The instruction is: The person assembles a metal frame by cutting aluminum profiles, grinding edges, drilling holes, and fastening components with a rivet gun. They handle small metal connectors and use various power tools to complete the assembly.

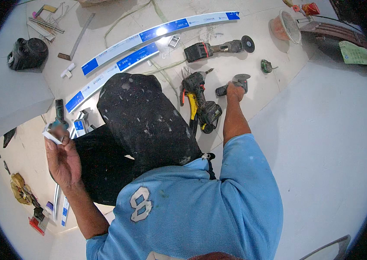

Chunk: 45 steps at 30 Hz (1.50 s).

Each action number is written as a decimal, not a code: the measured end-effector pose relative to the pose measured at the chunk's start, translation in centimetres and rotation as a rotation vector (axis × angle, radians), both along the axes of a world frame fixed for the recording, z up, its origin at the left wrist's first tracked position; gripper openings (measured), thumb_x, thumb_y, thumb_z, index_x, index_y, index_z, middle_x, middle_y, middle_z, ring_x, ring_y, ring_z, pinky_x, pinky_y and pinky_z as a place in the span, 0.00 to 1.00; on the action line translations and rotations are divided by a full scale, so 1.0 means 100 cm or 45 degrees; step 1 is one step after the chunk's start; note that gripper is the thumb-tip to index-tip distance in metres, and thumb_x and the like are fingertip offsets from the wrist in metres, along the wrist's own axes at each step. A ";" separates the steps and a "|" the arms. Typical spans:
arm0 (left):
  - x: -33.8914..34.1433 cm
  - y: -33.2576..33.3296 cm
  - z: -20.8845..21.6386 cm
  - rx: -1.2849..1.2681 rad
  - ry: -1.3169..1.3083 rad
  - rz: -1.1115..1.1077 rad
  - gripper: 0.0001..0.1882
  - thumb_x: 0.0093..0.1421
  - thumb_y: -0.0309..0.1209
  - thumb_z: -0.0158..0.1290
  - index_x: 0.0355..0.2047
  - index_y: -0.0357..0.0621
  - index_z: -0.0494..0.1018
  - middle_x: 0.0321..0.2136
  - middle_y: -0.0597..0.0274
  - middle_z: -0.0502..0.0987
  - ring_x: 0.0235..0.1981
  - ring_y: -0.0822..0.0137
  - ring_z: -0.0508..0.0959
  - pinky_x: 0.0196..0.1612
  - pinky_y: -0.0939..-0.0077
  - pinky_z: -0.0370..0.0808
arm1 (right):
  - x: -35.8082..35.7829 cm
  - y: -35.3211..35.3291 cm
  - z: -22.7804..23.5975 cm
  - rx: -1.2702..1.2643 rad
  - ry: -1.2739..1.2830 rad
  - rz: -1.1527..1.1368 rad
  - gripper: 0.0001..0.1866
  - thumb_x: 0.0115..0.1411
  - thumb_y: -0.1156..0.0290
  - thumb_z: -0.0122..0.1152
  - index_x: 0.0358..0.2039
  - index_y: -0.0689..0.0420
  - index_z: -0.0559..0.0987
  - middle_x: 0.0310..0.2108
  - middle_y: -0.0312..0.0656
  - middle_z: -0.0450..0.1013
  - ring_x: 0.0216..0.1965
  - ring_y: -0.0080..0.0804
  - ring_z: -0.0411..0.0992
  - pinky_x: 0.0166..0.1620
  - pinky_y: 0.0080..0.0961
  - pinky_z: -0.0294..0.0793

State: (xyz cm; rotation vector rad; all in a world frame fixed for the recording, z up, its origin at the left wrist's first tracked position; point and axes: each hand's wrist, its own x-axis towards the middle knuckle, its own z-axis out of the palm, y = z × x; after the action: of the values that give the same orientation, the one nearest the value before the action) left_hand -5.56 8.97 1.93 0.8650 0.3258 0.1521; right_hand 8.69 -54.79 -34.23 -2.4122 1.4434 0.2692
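My left hand point(65, 164) is raised at the left, its fingers and thumb closed on a short piece of white profile point(52, 134). Part of that piece is blurred. Just beyond it a teal and black tool point(60, 110) shows on the floor. My right hand point(236, 92) reaches forward to the right and grips a small cordless angle grinder point(241, 78). Its round disc faces up and it is at floor level. Left of this hand lie a cordless drill point(196, 84) with a bit and a yellow-handled tool point(193, 112).
Long white and blue film-covered profiles point(166, 30) cross the floor ahead. A larger angle grinder point(218, 48) lies beyond the drill. A bucket point(285, 27) stands far right. A black container point(27, 54) and a metal square point(77, 39) are far left. The white wall point(322, 143) rises at right.
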 end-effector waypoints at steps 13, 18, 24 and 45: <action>0.003 0.013 -0.012 -0.107 0.026 0.032 0.19 0.78 0.30 0.51 0.62 0.29 0.65 0.53 0.46 0.71 0.45 0.66 0.72 0.48 0.76 0.80 | -0.001 0.003 -0.001 -0.019 -0.069 -0.134 0.47 0.49 0.43 0.79 0.54 0.72 0.74 0.52 0.58 0.81 0.52 0.53 0.83 0.56 0.45 0.83; 0.001 0.013 -0.010 -0.153 -0.035 0.005 0.15 0.79 0.28 0.49 0.58 0.29 0.65 0.52 0.44 0.69 0.44 0.63 0.69 0.49 0.73 0.76 | -0.003 0.001 -0.001 0.028 -0.060 -0.134 0.49 0.50 0.39 0.79 0.55 0.72 0.74 0.54 0.58 0.79 0.55 0.52 0.81 0.57 0.44 0.83; 0.003 0.013 -0.014 -0.193 -0.046 0.022 0.17 0.78 0.29 0.50 0.59 0.27 0.67 0.52 0.45 0.70 0.44 0.63 0.70 0.49 0.72 0.76 | -0.002 0.028 0.029 -0.227 -0.019 0.095 0.52 0.51 0.39 0.79 0.59 0.75 0.73 0.56 0.61 0.78 0.60 0.55 0.78 0.60 0.45 0.80; 0.005 -0.004 -0.006 -0.058 -0.096 -0.142 0.13 0.74 0.33 0.58 0.50 0.38 0.70 0.43 0.58 0.69 0.39 0.70 0.68 0.40 0.78 0.70 | -0.017 0.098 0.073 -0.152 0.162 1.050 0.23 0.61 0.63 0.70 0.51 0.63 0.76 0.50 0.62 0.81 0.54 0.59 0.81 0.55 0.52 0.81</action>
State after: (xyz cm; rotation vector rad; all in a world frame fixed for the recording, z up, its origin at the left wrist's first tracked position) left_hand -5.08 8.57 1.30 0.8279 0.2088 0.0731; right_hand 7.01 -44.96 -26.91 -3.0120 0.4265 0.5313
